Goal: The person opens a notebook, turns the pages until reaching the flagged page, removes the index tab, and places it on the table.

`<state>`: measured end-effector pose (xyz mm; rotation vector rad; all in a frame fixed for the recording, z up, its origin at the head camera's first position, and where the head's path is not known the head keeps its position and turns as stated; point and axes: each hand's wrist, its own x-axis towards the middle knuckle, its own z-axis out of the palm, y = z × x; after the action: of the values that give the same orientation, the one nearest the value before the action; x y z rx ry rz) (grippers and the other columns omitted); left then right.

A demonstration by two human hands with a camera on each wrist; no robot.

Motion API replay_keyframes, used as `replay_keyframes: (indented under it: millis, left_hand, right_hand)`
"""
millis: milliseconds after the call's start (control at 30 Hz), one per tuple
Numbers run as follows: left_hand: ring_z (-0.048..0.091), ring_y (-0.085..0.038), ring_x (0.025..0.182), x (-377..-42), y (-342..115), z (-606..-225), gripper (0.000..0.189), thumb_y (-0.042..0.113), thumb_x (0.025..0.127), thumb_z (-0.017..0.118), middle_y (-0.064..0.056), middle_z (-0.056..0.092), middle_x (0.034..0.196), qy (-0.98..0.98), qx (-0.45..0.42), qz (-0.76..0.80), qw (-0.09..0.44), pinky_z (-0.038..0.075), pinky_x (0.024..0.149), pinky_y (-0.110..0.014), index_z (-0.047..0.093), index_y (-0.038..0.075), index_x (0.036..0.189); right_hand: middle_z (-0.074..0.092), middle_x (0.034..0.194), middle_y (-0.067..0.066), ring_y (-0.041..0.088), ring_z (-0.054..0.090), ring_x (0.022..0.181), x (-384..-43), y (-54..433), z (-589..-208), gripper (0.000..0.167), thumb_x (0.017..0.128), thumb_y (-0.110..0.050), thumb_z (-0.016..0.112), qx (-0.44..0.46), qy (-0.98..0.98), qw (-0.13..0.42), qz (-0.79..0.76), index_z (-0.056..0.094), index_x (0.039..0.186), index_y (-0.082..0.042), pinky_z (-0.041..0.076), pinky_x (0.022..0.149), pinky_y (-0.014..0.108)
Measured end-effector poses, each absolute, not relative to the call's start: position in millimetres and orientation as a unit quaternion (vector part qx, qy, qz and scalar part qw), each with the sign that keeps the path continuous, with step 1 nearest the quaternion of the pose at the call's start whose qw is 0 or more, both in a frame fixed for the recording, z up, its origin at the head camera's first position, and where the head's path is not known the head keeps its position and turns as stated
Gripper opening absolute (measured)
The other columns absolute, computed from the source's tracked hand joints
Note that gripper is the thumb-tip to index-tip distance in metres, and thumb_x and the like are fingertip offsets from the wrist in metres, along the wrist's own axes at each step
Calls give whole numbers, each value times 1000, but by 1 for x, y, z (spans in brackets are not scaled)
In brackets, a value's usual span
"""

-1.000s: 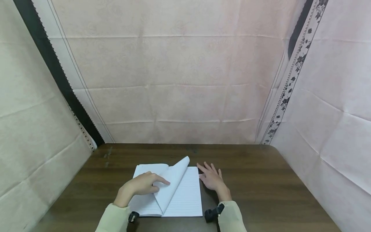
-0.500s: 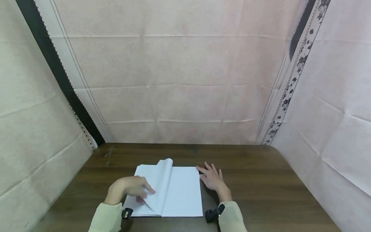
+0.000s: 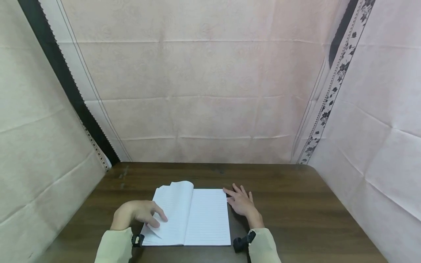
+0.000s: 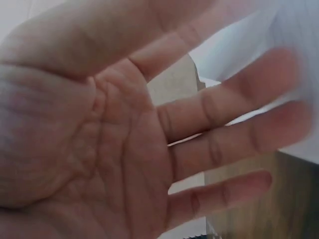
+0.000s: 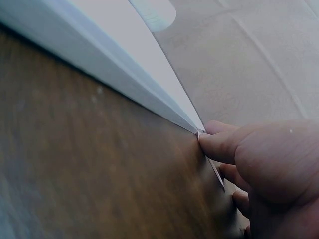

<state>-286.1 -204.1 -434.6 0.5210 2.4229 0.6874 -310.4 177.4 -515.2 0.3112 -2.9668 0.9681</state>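
Observation:
A notebook (image 3: 208, 219) lies open on the table, its right page lined and flat. The left-hand pages (image 3: 174, 208) bow up along the spine at the top, and a lower left corner is slightly raised. Over that left side is my left hand (image 3: 141, 213), thumb and index fingertips at the paper. In the left wrist view its fingers (image 4: 214, 154) extend nearly straight across a bare palm. My right hand (image 3: 241, 202) rests at the notebook's upper right edge with fingers spread. The right wrist view shows its thumb (image 5: 219, 147) touching the notebook's corner, with the index finger beside it.
The brown wooden table (image 3: 279, 204) extends around the notebook. Pale cloth (image 3: 204, 109) hangs behind and on both sides, with a dark strip (image 3: 72, 87) at the left. Black wrist devices (image 3: 243, 241) sit at the sleeve cuffs.
My left hand has moved left and toward me, and the turning page has gone over onto the left side, baring the lined right page. My right hand has stayed at the edge.

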Motion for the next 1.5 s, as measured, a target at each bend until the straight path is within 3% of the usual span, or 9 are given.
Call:
replay_keyframes:
  millis: [200,467,700,833,1033,1233,1367,1500]
  left_hand:
    - [52,-27,99,-293,-209,-441,24,16,80,83,-7,62,110,907,197,244,281,45,87,-55,75,26,100]
    - [49,-26,95,-298,-216,-446,30,17,79,85,-8,57,102,904,196,252,286,43,78,-47,74,29,104]
    - [47,-21,77,-303,-225,-451,38,13,78,84,-5,52,79,878,236,294,296,38,67,-34,72,23,113]
    - [46,-20,77,-305,-231,-454,46,15,78,85,-4,50,78,871,243,308,295,37,66,-32,69,22,120]
    - [44,-23,84,-304,-229,-457,37,19,79,84,-8,48,86,888,233,293,266,34,68,-38,66,23,111]
    - [48,-25,88,-302,-209,-454,31,19,79,84,-8,55,95,908,249,257,220,39,72,-43,60,20,99]
    - [48,-22,84,-302,-193,-455,42,20,76,86,-7,54,92,909,288,243,178,39,71,-39,55,16,105]
    - [47,-19,89,-301,-175,-457,60,26,76,87,-4,52,98,904,319,238,153,43,78,-38,52,14,123]
  right_hand:
    - [28,161,18,46,12,149,-311,178,-515,43,104,-23,53,97,-946,-1,309,52,148,-24,1,112,72]
    - [28,162,17,45,11,150,-313,180,-515,44,104,-24,53,96,-948,-3,304,51,148,-25,1,112,71]
    - [28,161,18,46,11,149,-312,180,-512,44,104,-22,53,98,-948,2,303,51,148,-24,1,112,71]
    - [27,162,18,46,11,149,-309,179,-511,44,105,-20,52,102,-946,2,306,51,148,-23,1,112,70]
    - [28,161,18,46,11,149,-309,178,-512,44,104,-21,53,104,-946,2,308,52,148,-23,1,113,70]
    - [29,161,18,46,13,149,-310,179,-514,43,104,-21,54,104,-946,7,308,53,147,-23,2,112,71]
    - [29,161,18,46,13,149,-310,179,-514,43,103,-21,55,104,-945,8,310,54,147,-23,2,112,71]
    - [30,160,18,46,13,149,-310,179,-514,43,103,-20,56,101,-944,7,313,54,146,-23,2,112,71]
